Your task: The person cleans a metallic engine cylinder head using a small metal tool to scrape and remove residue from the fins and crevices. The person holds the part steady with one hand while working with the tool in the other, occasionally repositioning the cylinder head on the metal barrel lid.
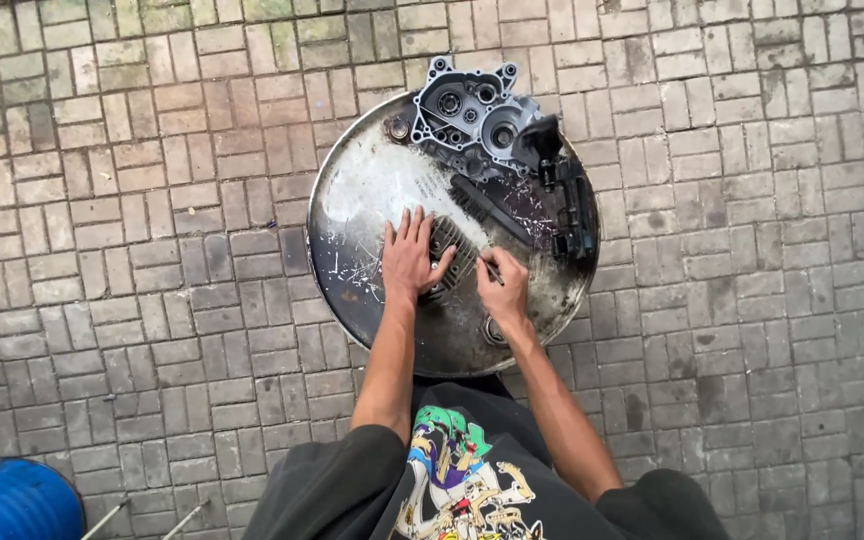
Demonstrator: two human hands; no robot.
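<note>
In a round metal pan [352, 215] on brick ground, left hand [408, 256] lies flat, fingers spread, on a finned engine part [449, 252]. Right hand [504, 283] is closed w/ a thin tool [492, 270], just beside that part. An engine case [467, 115] sits at the far rim.

Grey engine case [467, 115] on silvery tray [352, 250], blue drum [14, 497]

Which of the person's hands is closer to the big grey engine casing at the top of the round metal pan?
Right. The right hand, gripping a thin tool, lies below the engine casing, slightly nearer. The left hand rests flat on the finned part, further left in the pan.
</note>
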